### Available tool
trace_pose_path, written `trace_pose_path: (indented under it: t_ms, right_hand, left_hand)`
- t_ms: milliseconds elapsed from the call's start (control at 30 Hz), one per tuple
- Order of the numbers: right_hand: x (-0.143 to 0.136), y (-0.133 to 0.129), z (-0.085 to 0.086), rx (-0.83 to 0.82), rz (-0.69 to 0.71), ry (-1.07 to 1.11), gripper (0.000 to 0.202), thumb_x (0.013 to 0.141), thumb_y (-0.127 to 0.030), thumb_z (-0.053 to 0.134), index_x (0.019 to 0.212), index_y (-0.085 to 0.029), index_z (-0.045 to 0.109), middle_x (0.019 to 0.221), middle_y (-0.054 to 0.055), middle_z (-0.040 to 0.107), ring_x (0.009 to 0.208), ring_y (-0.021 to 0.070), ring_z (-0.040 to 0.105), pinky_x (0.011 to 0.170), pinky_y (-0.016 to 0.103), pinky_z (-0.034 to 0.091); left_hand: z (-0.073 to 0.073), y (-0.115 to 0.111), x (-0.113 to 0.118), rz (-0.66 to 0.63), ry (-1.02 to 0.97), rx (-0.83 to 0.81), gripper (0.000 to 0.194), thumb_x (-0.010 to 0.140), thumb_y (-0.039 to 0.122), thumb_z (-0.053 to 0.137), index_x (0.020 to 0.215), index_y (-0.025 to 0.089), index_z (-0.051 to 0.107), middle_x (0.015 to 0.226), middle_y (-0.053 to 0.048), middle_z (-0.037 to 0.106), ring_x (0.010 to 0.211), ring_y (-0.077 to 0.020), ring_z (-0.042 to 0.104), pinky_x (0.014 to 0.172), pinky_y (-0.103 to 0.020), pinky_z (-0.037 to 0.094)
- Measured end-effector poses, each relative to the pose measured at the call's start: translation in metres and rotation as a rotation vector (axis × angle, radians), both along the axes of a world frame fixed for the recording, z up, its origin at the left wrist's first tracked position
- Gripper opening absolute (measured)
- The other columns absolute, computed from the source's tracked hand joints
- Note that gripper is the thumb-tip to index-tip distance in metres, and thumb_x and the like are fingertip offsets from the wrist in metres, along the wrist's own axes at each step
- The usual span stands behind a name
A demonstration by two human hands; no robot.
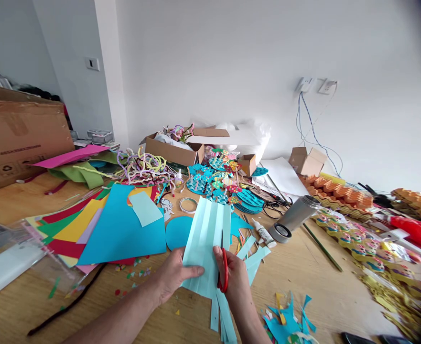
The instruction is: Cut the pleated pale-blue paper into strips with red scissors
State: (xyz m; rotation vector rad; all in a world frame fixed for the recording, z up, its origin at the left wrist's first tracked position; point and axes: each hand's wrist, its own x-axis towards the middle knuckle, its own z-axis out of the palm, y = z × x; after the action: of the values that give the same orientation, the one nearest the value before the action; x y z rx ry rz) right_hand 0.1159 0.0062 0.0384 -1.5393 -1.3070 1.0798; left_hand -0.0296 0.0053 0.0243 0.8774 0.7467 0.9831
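Observation:
A pleated light aqua paper sheet [205, 234] is gripped at its lower left by my left hand [174, 274], thumb on top and fingers beneath. Red-handled scissors [224, 272] are in my right hand [234, 274], their blades on the sheet's right part along a fold. Cut aqua strips [224, 317] hang or lie just below the sheet, and more strips [255, 258] lie right of my right hand. Behind the sheet is a blue paper circle [178, 231]. A white tape roll [188, 205] sits beyond it.
Coloured paper sheets [124, 234] are stacked at left. Blue scraps [285, 320] lie at lower right. A metal flask [299, 212], glue bottle [264, 233] and egg cartons [339, 193] stand to the right. Pipe cleaners [145, 167] and finished paper crafts [217, 177] fill the back.

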Motion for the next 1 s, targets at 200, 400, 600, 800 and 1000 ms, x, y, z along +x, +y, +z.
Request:
trace_pose_path:
  t_ms: [200,400,600,800,1000]
  right_hand:
    - [0.0,-0.0001,0.0003,-0.013,0.011,0.006,0.047,0.077,-0.058,0.042,0.052,-0.018,0.043,0.032,-0.004,0.037,0.034,0.0091,0.036,0.034,0.019,0.025]
    - [0.0014,0.0004,0.0012,0.019,0.011,-0.003,0.047,0.078,-0.057,0.042,0.052,-0.017,0.044,0.037,-0.003,0.04,0.037,0.0088,0.036,0.035,0.019,0.026]
    - [0.0027,0.0,0.0019,0.024,0.019,0.067,0.046,0.077,-0.056,0.045,0.051,-0.018,0.04,0.04,-0.005,0.037,0.039,0.0071,0.032,0.036,0.018,0.024]
    - [0.0026,0.0016,-0.0042,0.054,-0.008,0.061,0.046,0.078,-0.054,0.045,0.05,-0.017,0.042,0.039,-0.004,0.039,0.039,0.007,0.032,0.035,0.018,0.022]
    - [0.0032,0.0035,-0.0072,0.042,-0.015,0.06,0.047,0.077,-0.056,0.044,0.051,-0.017,0.043,0.039,-0.003,0.039,0.039,0.0082,0.033,0.036,0.02,0.022]
  left_hand:
    - [0.0013,-0.0006,0.0001,-0.001,-0.005,-0.004,0.051,0.064,0.016,0.07,0.113,0.011,0.057,0.092,-0.011,0.069,0.084,-0.027,0.063,0.077,-0.041,0.049]
    - [0.0016,-0.0005,0.0006,-0.013,-0.027,-0.013,0.05,0.063,0.014,0.07,0.111,0.01,0.058,0.092,-0.012,0.069,0.082,-0.0265,0.063,0.076,-0.04,0.049]
    - [0.0032,-0.0012,0.0018,-0.032,-0.04,-0.016,0.049,0.063,0.013,0.069,0.11,0.01,0.059,0.092,-0.012,0.069,0.082,-0.0264,0.063,0.077,-0.04,0.049]
    - [0.0036,-0.0021,0.0015,-0.034,-0.039,-0.003,0.049,0.063,0.014,0.07,0.111,0.011,0.059,0.092,-0.011,0.069,0.083,-0.0269,0.063,0.076,-0.039,0.049]
    - [0.0024,-0.0012,0.0018,-0.034,-0.038,-0.004,0.048,0.062,0.016,0.071,0.109,0.011,0.06,0.091,-0.011,0.07,0.083,-0.0276,0.063,0.075,-0.039,0.049]
